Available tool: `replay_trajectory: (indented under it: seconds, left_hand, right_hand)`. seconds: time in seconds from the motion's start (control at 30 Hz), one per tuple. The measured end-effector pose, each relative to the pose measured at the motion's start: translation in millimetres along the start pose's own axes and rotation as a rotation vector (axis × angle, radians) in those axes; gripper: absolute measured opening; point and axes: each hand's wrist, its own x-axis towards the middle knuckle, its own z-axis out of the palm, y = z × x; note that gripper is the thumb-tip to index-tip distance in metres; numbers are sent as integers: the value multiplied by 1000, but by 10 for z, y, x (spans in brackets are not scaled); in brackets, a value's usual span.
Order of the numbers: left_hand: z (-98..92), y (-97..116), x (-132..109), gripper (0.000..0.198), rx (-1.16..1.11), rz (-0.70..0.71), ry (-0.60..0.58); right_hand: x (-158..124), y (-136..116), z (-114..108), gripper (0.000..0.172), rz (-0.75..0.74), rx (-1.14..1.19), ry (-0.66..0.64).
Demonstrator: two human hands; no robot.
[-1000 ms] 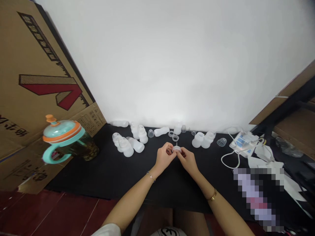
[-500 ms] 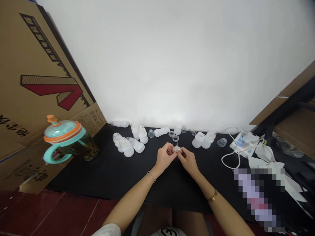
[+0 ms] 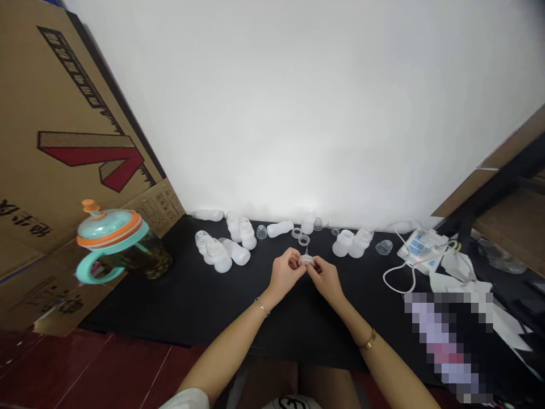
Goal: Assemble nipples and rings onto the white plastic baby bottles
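**Held white cap (image 3: 306,261) between left hand (image 3: 285,270) and right hand (image 3: 325,277)**

Clamped fingertips of both hands on opposite sides of cap, over black tabletop (image 3: 238,301), with thin tip (image 3: 306,250) pointing up. Saw clear ring (image 3: 304,244) just beyond and white bottles (image 3: 343,244) to either side. Judged as fitting step, likely unfinished; could not tell seating of tip. Seemed to call next for steady grip on rim and even pull or press on tip.

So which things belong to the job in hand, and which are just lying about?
Likely job things: white ring, in left hand and right hand; loose rings; white bottles; clear caps.

Likely lying about: teal-lidded jug; cabled white block; white sheets; cardboard box.
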Motion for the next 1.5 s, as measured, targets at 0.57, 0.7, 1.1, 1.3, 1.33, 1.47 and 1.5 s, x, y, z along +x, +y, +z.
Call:
replay_trajectory:
  seconds: [0.57, 0.7, 1.1, 1.3, 1.33, 1.47, 1.5]
  left_hand:
    - [-9, 14, 7, 17, -86, -24, -61]
    - [0, 7, 5, 15, -55, -34, -49]
    - [-4, 13, 5, 13, -45, -25, -50]
    - [-9, 9, 10, 11, -44, -20, -46]
    - [-10, 11, 11, 11, -42, -23, -46]
    - [-13, 42, 10, 9, -43, -32, -41]
    - [-14, 51, 9, 9, -43, -34, -41]
  right_hand:
    - [0, 6, -13, 32, 62, 89, -56]
    - [-7, 22, 7, 33, 54, 101, -72]
    - [-4, -24, -21, 25, 43, 75, -60]
    - [-7, -32, -8, 31, 18, 31, -43]
    - [-8, -33, -7, 31, 18, 25, -42]
    - [-12, -35, -10, 31, 14, 15, -36]
    - [-13, -36, -11, 31, 12, 12, -35]
